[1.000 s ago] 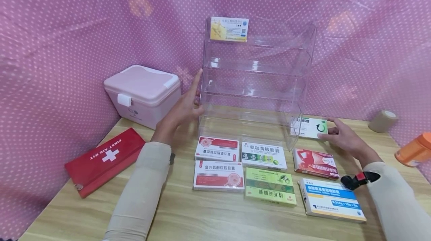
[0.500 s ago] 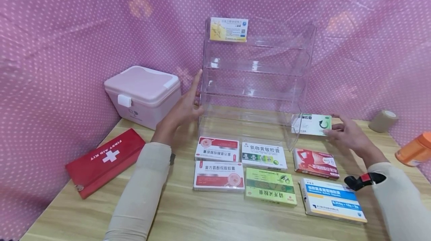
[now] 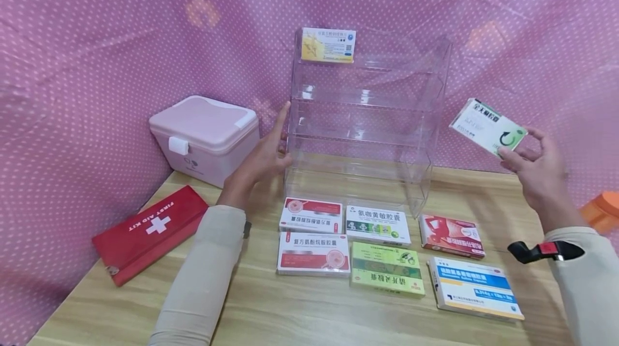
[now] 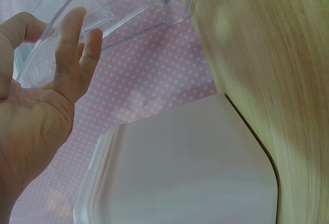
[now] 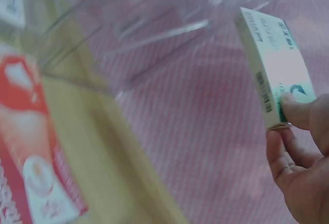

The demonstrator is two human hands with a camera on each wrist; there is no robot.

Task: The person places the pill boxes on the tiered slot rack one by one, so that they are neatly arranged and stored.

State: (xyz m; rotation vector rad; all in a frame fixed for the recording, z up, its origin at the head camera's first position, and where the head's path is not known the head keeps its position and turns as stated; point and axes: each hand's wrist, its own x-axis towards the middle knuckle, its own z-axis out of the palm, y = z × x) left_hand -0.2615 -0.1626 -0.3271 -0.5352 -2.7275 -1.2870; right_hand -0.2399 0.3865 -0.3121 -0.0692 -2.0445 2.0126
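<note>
A pale wooden tabletop (image 3: 300, 308) stands in a corner draped on all sides with pink cloth (image 3: 96, 40) covered in small white dots.

At the back centre of the tabletop stands a clear plastic shelf rack (image 3: 367, 120) with several tiers. A yellow and white medicine box (image 3: 328, 44) stands upright on its top tier at the left; the lower tiers show nothing inside. To the left of the rack sits a pink storage case (image 3: 205, 134) with its lid closed and a white latch on the front. Nearer the left edge lies a flat red first aid pouch (image 3: 147, 230) with a white cross.

In front of the rack, six flat medicine boxes lie in two rows: two red and white boxes (image 3: 311, 233) one behind the other at the left, a white and green box (image 3: 378, 224) with a green box (image 3: 387, 275) before it in the middle, and a red box (image 3: 452, 235) with a blue and white box (image 3: 474, 287) before it at the right. An orange container (image 3: 602, 209) shows at the far right edge.

The left hand (image 3: 263, 158) rests flat against the rack's left side wall, fingers (image 4: 74, 54) straight and together. The right hand (image 3: 539, 174) is raised well above the tabletop, right of the rack, its fingers (image 5: 295, 112) and thumb pinching one end of a white and green carton (image 3: 487, 126), which is tilted and apart from the rack.
</note>
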